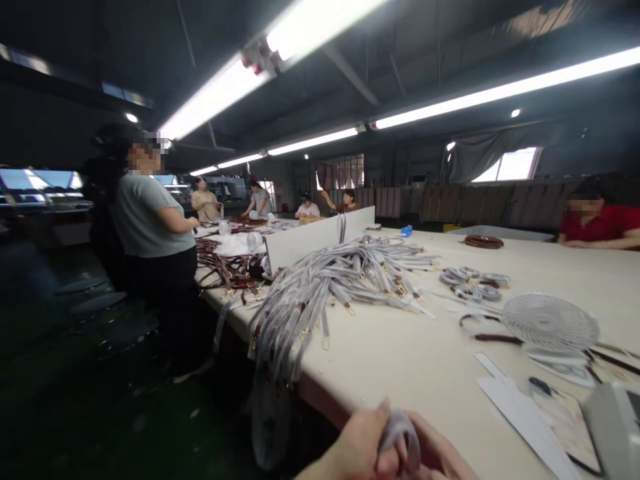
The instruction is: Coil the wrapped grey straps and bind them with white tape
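At the bottom of the view, by the table's near edge, my left hand (356,441) and my right hand (441,448) are closed around a coiled grey strap (411,437). The fingers overlap the coil, so part of it is hidden, and the view is slightly blurred. Ahead on the white table (380,373) lies a large heap of grey straps (320,280) with brown ends and gold-coloured clasps, some hanging over the left edge. Several rolled grey straps (467,283) lie farther right.
On the right stand a white round fan (550,320), white paper strips (520,420) and a grey box-like object (615,427). A white divider (320,237) crosses the table. Brown straps (225,267) lie beyond it. A person (155,220) stands at left; others sit or stand around.
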Demonstrator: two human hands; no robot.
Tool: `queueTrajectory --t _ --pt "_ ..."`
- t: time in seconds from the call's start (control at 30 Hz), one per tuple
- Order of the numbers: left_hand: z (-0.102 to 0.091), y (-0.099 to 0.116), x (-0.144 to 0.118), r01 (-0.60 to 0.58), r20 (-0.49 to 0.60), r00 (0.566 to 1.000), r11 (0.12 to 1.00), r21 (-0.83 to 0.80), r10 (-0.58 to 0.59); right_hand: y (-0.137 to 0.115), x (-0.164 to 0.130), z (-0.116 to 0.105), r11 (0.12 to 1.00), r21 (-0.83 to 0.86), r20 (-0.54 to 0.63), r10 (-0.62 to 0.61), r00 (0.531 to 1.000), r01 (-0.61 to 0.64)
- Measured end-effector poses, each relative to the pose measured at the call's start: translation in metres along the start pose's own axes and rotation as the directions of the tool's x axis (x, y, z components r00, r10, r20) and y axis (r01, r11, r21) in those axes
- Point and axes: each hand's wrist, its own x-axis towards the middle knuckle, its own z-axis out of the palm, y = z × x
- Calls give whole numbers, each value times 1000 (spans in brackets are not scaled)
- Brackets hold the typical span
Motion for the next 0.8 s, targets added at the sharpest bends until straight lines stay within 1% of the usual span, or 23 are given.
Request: queueTrajectory --t 0.03,0.07,0.13,0.2,0.23,0.27,0.3,0.33,0.37,0.4,0.43,0.47,0.5,0.53,0.57,0.6,0.63,0.67,0.7,0.73,0.77,0.8 --pt "5 4 -4 42 21 999 994 -104 -40 4 -3 10 1000 -12 35 26 999 -26" --pt "8 10 -5 61 37 998 978 -202 -55 8 -5 20 997 -37 42 70 997 -68" --pt "9 25 -4 29 13 1000 952 -304 -26 13 -7 32 986 -71 69 154 986 -150" --pt "5 37 2 -43 -32 999 938 -345 34 15 -7 38 980 -69 187 197 962 -188" --pt "2 40 5 -108 -72 993 937 -333 89 15 -8 39 981 -63 261 195 946 -185" --pt "-2 40 10 -201 -136 976 936 -290 168 13 -10 39 983 -56 328 186 926 -178" --pt "-7 38 14 -318 -219 936 928 -195 275 10 -13 39 983 -43 387 179 905 -176" --pt "-12 33 18 -439 -301 861 898 -37 409 5 -16 37 982 -17 439 176 881 -187" --pt "-17 26 23 -528 -343 759 831 172 553 0 -19 35 977 25 486 173 857 -211" --pt "-23 18 26 -565 -323 652 724 395 686 -5 -21 32 967 74 528 169 832 -244" --pt "-28 9 30 -552 -243 574 589 590 782 -10 -23 27 953 124 558 163 814 -275" --pt "-32 1 32 -511 -127 550 453 730 825 -14 -24 21 938 179 560 151 815 -297" --pt "-35 -7 32 -469 -7 584 344 813 812 -16 -24 13 922 246 512 140 848 -301" --pt "-36 -13 32 -438 84 654 285 853 752 -17 -22 4 906 312 419 138 897 -285" --pt "-36 -18 31 -415 141 734 274 868 664 -16 -19 -5 893 371 298 146 943 -256" --pt "-34 -21 28 -395 168 800 295 870 576 -13 -15 -14 882 415 172 166 971 -224" --pt "-31 -22 25 -378 180 849 331 865 497 -8 -11 -23 874 443 67 191 979 -201" --pt "-27 -21 22 -366 188 878 364 856 440 -2 -7 -31 871 452 2 212 977 -190" --pt "-23 -19 18 -361 194 899 414 835 393 5 -3 -37 874 446 -26 227 974 -192" --pt "-19 -15 15 -355 193 917 496 793 348 12 1 -42 879 433 -34 235 971 -198" --pt "-15 -11 12 -336 192 937 608 719 292 18 4 -44 885 419 -47 243 969 -201" --pt "-11 -6 10 -291 189 957 738 609 221 23 6 -45 893 402 -56 246 968 -204"
